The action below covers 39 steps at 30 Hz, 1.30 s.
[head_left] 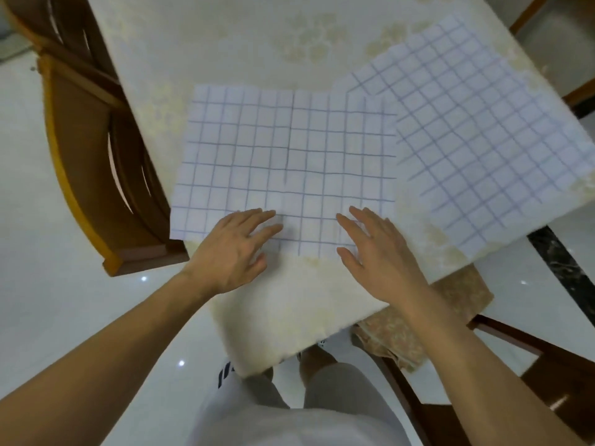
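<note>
A white sheet of paper with a hand-drawn blue grid [286, 156] lies flat on the table, with a vertical crease down its middle. My left hand [235, 249] rests flat on the sheet's near edge, fingers straight and spread. My right hand [376, 252] lies flat on the near edge a little to the right, fingers also straight. A second gridded sheet [476, 130] lies at an angle to the right, its left corner tucked under the first sheet.
The table [225, 43] carries a cream cloth with a faint flower pattern. A wooden chair [96, 149] stands at the left. Another chair with a beige cushion [450, 304] stands at the near right. The floor is glossy white tile.
</note>
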{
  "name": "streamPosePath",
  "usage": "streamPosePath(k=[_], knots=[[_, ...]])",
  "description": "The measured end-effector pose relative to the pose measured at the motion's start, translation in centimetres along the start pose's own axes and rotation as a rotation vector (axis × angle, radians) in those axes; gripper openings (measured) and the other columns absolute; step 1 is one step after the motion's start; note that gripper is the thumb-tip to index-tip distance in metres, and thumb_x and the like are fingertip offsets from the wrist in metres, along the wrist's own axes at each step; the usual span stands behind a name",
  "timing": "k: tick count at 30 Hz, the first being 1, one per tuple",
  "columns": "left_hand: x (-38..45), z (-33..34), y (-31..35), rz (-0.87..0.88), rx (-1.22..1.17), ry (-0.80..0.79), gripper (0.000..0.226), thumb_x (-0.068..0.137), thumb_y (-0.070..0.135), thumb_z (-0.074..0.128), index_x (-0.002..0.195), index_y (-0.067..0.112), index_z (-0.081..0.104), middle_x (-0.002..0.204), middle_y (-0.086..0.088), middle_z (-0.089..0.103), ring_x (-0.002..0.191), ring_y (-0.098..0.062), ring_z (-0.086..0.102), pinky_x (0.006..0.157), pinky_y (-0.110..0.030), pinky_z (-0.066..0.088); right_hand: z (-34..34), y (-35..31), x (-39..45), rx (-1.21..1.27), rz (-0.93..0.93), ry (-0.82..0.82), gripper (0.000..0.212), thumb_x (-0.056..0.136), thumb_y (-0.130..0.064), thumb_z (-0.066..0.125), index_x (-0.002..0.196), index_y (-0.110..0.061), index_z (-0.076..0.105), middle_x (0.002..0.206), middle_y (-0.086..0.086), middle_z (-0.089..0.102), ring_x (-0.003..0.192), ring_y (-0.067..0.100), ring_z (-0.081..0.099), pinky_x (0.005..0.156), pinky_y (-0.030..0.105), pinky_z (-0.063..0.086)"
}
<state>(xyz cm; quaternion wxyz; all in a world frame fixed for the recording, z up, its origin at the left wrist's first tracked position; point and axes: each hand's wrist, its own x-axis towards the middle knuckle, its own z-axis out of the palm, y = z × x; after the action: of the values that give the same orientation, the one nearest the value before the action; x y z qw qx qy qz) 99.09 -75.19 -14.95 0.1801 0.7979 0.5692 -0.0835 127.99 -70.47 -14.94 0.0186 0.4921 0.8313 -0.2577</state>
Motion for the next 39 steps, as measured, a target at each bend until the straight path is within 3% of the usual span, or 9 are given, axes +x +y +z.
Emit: streamPosePath(k=[5,10,16,21,28,33,39], knots=[[0.4,2.1,-3.1,0.079,0.071,-0.012,0.061,0.092,0.049,0.041,0.147,0.025,0.042,0.161,-0.007,0.030,0.146,-0.030,0.031,0.117,-0.051,0.031,3.5,-0.1,2.9,-0.161,-0.171,-0.017,0.060,0.103,-0.048,0.039,0.156,-0.023,0.026,0.165,0.003,0.018,0.153,0.025,0.011,0.123,0.049,0.019],[0.9,4.4,-4.8,0.117,0.097,0.006,0.062,0.099,0.057,0.031,0.155,0.029,0.028,0.165,-0.005,0.017,0.153,-0.026,0.015,0.121,-0.053,0.021,5.6,-0.3,4.6,-0.301,-0.292,-0.029,0.071,0.099,-0.064,0.031,0.159,-0.027,0.015,0.167,0.001,0.010,0.154,0.024,0.003,0.123,0.051,0.014],[1.5,5.6,-5.4,0.148,0.047,0.087,0.055,0.104,0.050,0.028,0.154,0.029,0.031,0.163,-0.005,0.025,0.151,-0.026,0.021,0.119,-0.054,0.025,7.5,-0.5,5.0,-0.334,-0.306,0.036,0.075,0.095,-0.071,0.031,0.158,-0.031,0.018,0.167,0.001,0.013,0.154,0.026,0.008,0.120,0.060,0.015],[1.3,6.2,-5.5,0.155,0.043,0.167,0.049,0.106,0.041,0.029,0.153,0.028,0.034,0.162,-0.004,0.028,0.150,-0.025,0.024,0.119,-0.052,0.025,8.8,-0.5,5.2,-0.321,-0.374,0.216,0.059,0.099,-0.061,0.041,0.151,-0.032,0.040,0.161,0.003,0.032,0.150,0.031,0.025,0.114,0.065,0.024],[1.3,6.5,-5.9,0.157,0.081,0.121,0.055,0.104,0.052,0.025,0.155,0.030,0.025,0.165,-0.001,0.018,0.153,-0.022,0.014,0.122,-0.050,0.018,10.2,-0.6,5.8,-0.291,-0.437,0.448,0.040,0.100,-0.039,0.059,0.137,-0.025,0.060,0.149,0.004,0.050,0.140,0.034,0.043,0.105,0.070,0.031],[1.5,6.6,-6.0,0.151,0.102,0.118,0.055,0.104,0.052,0.023,0.155,0.030,0.027,0.164,-0.001,0.021,0.152,-0.022,0.018,0.121,-0.050,0.022,10.8,-0.6,6.0,-0.245,-0.420,0.482,0.044,0.088,-0.020,0.076,0.131,-0.021,0.065,0.146,0.004,0.054,0.138,0.040,0.043,0.104,0.074,0.028],[1.6,6.3,-6.2,0.158,0.111,0.135,0.056,0.104,0.051,0.026,0.153,0.027,0.033,0.162,0.000,0.028,0.150,-0.022,0.025,0.119,-0.049,0.025,10.9,-1.8,6.3,-0.143,-0.333,0.538,0.033,0.082,-0.012,0.079,0.114,-0.016,0.073,0.140,0.001,0.059,0.135,0.037,0.049,0.107,0.074,0.027]])
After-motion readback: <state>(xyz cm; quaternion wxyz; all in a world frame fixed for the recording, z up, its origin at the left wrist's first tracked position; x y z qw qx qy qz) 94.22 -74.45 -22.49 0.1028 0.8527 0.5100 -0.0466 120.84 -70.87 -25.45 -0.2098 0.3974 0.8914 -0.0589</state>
